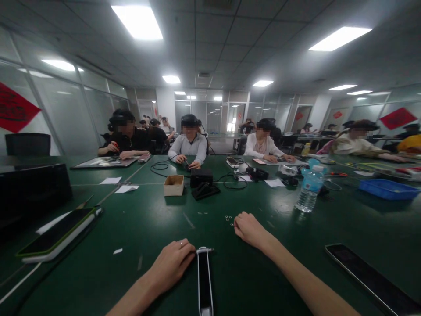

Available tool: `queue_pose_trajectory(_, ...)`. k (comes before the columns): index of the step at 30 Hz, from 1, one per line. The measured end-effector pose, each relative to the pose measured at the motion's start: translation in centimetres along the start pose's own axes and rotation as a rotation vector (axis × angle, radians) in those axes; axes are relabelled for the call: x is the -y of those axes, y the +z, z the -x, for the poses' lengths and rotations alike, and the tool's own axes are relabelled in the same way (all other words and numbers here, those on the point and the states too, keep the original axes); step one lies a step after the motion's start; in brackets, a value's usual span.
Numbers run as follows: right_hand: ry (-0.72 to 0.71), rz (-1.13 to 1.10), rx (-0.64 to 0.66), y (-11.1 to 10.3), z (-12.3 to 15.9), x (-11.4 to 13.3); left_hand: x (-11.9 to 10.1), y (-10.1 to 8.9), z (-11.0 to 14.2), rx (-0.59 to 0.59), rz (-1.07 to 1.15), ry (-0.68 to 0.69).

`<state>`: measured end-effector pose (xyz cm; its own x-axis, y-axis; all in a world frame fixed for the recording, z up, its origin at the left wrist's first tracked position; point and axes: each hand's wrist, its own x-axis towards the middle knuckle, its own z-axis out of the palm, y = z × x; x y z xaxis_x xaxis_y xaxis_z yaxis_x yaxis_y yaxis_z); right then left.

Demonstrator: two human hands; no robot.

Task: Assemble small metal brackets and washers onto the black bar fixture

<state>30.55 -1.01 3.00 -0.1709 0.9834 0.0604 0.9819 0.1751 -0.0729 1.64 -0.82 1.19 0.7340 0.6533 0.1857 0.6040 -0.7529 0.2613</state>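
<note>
My left hand [174,263] rests on the green table with its fingers closed at the left end of a small metal bolt [207,250]. The bolt lies crosswise through the far end of a long, narrow white-edged frame [198,281] with a dark middle, which points away from me. Farther forward and to the right, my right hand [250,228] is lowered to the table, fingers curled together. Beside its fingertips lie several tiny rings [227,217] that look like washers. Whatever that hand pinches, if anything, is hidden.
A water bottle [307,193] stands right of centre, a phone [368,276] at the near right. An open cardboard box [173,186] and a black device [202,180] sit ahead. A blue tray [388,189] is far right; a green-edged phone [59,232] left. Co-workers sit opposite.
</note>
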Motion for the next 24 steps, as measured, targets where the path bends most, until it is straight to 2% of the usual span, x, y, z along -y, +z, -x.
queue_pose_trajectory(8, 0.053, -0.055, 0.023, 0.2, 0.12, -0.48, 0.37, 0.37, -0.06, 0.011, 0.047, -0.001)
queue_pose_trajectory(19, -0.025, -0.009, -0.005, -0.38, 0.55, 0.33, -0.32, -0.03, -0.06, 0.008, 0.06, -0.017)
queue_pose_trajectory(24, -0.061, 0.041, -0.022, 0.17, 0.39, 0.07, -0.3, -0.07, -0.3, 0.002, 0.043, -0.013)
